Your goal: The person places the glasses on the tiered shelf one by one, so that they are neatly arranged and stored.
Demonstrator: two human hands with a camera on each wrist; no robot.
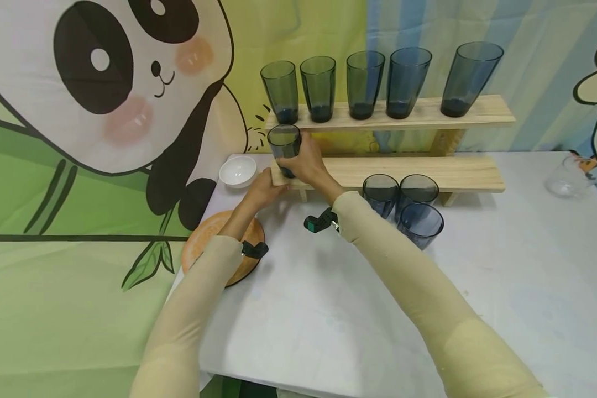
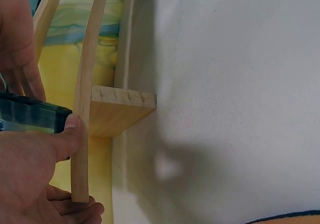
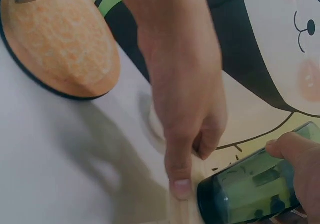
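Note:
My right hand (image 1: pixel 308 161) grips a smoky blue-grey drinking glass (image 1: pixel 282 142) upright at the left end of the lower board (image 1: pixel 408 172) of a two-step wooden rack. In the right wrist view the thumb lies along the side of the glass (image 3: pixel 245 189), with its base at the board. My left hand (image 1: pixel 262 193) holds the left end of that board. Seen from the left wrist, its thumb lies on the board's top side by the glass base, and its fingers (image 2: pixel 75 209) reach round underneath. Several matching glasses (image 1: pixel 363 85) stand along the upper board (image 1: pixel 482 110).
Three more such glasses (image 1: pixel 420 224) stand together on the white table (image 1: pixel 298 320), before the rack. A white bowl (image 1: pixel 237 171) sits left of the rack. A round orange-brown mat (image 1: pixel 209 226) lies under my left forearm. At the far right is a clear glass vessel (image 1: pixel 564 182).

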